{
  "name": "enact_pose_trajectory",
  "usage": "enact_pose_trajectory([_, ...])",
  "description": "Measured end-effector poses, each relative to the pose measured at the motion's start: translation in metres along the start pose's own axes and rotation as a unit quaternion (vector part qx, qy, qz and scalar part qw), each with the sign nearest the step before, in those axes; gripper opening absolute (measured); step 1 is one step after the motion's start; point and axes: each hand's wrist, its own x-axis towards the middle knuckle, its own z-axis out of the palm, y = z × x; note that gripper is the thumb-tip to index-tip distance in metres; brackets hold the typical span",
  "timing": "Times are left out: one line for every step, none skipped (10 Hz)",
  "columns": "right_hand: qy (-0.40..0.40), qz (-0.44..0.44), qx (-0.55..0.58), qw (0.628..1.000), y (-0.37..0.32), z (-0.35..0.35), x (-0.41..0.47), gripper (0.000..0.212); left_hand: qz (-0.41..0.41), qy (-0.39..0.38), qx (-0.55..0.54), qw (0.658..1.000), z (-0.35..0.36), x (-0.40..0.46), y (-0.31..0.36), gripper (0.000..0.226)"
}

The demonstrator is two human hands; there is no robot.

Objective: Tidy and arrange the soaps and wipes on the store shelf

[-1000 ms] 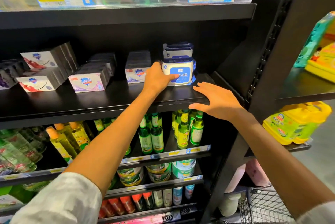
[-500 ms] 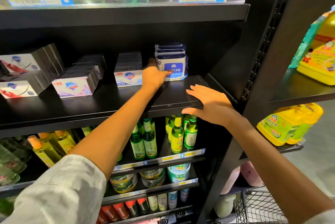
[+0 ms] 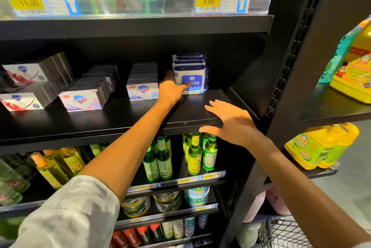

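Observation:
A row of white-and-blue wipes packs (image 3: 191, 76) stands upright at the right end of the black middle shelf (image 3: 140, 119). My left hand (image 3: 172, 91) grips the front pack at its lower left corner, thumb across its blue label, fingers along its left side. My right hand (image 3: 230, 121) lies flat with straight fingers on the shelf's front edge, right of the packs. Left of the wipes stand rows of boxed soap: a white-and-blue row (image 3: 143, 91), a lilac row (image 3: 82, 100) and red-and-white stacked boxes (image 3: 22, 87).
The upper shelf carries green boxes behind a clear rail with price tags (image 3: 220, 0). Green glass bottles (image 3: 193, 159) and yellow bottles fill the shelf below. Yellow detergent jugs (image 3: 319, 147) stand on the neighbouring unit at right. A wire basket (image 3: 285, 233) sits low right.
My left hand has pushed the front wipes pack back along the shelf against the packs behind it. My right hand has stayed on the shelf edge.

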Motion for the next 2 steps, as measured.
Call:
enact_pose_trajectory([0.001, -0.010, -0.020, 1.000, 0.001, -0.002, 0.003, 0.089, -0.007, -0.012, 0.012, 1.000, -0.001, -0.004, 0.002, 0.048])
enact_pose_trajectory([0.050, -0.029, 0.002, 0.998, 0.000, 0.005, -0.002, 0.092, 0.007, 0.011, 0.072, 0.997, -0.005, -0.017, -0.003, 0.043])
